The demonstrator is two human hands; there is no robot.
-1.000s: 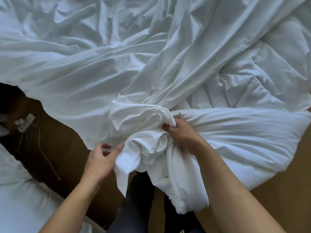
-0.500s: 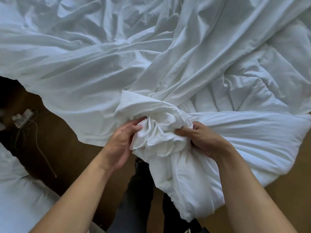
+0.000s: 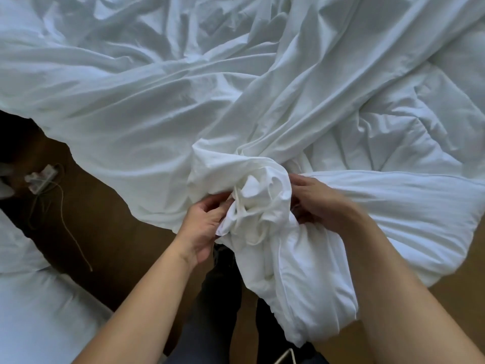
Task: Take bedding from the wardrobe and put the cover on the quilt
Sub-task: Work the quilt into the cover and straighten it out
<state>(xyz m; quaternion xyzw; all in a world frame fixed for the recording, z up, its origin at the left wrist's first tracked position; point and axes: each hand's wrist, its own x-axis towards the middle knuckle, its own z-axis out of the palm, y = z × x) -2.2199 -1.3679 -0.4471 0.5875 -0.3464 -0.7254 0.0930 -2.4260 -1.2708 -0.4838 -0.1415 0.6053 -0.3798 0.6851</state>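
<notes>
White cover (image 3: 258,206), gripped by left hand (image 3: 203,227) and right hand (image 3: 321,203), bunches over quilt (image 3: 393,208); corded device (image 3: 40,177) on floor (image 3: 110,232).

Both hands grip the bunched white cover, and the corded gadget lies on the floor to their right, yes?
No: the head view shows the corded gadget on the floor to their left. Left hand and right hand do grip the bunched cover.

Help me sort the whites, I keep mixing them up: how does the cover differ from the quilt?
The cover is thin, with long sharp creases; the quilt is thick and puffy. The cover spreads over the left and top; the quilt lies to the right. Both are white and rumpled.
</notes>
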